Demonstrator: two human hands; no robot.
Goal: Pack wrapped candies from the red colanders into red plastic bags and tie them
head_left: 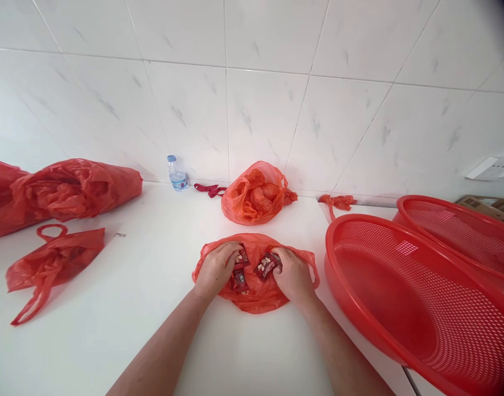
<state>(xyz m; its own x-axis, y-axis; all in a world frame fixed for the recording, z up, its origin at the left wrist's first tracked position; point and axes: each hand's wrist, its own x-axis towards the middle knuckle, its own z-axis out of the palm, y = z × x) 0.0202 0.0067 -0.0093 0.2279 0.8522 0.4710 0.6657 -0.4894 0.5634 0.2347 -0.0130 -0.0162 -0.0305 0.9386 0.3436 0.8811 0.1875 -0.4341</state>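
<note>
In front of me an open red plastic bag (258,302) lies spread on the white table, with small dark-red packets in it. My left hand (217,268) is closed at the bag's left side, its fingertips on a dark-red packet (243,254). Just below those fingers another small packet (239,280) rests on the plastic. At the right side of the bag my right hand (292,274) pinches a dark-red packet with pale lettering (266,265) between thumb and fingers. The packets' contents cannot be made out.
Behind the bag sits a crumpled red bag (255,195) against the tiled wall. Two red plastic baskets (376,275) stand on the right. Full red bags (76,190) and a smaller handled bag (62,258) lie left. A water bottle (177,177) stands by the wall.
</note>
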